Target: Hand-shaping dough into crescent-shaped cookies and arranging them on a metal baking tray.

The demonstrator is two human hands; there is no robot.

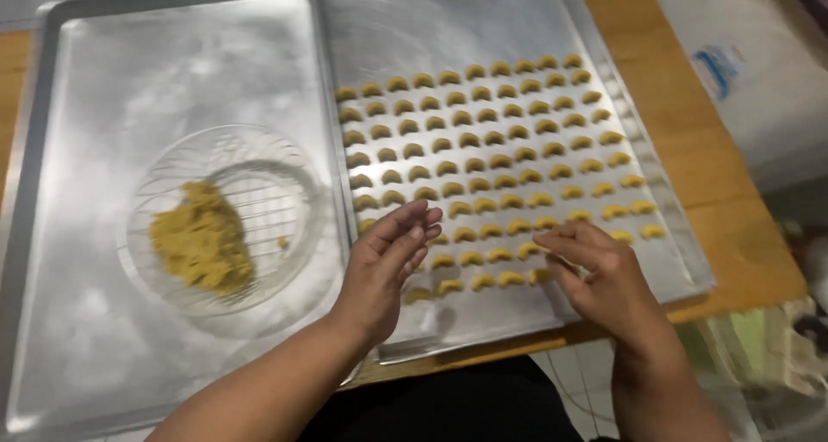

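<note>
Both hands hover open, grasping nothing: left hand [390,257] palm-up, right hand [595,269] fingers spread. Crescent dough pieces [483,157] lie in rows beneath and beyond them on a metal tray [448,19]. Left of the left hand, a glass bowl [285,162] holds dough [203,239].

A home kitchen set up for baking: two large metal baking trays, one [95,88] at nine o'clock and one [448,19] at twelve, cover a wooden bench [733,226]. Rows of small crescent-shaped dough pieces [492,162] fill the tray at twelve o'clock, while a clear glass bowl [276,192] on the other holds a lump of yellow dough [203,239]. A white plastic sack [742,62] lies at two o'clock.
</note>
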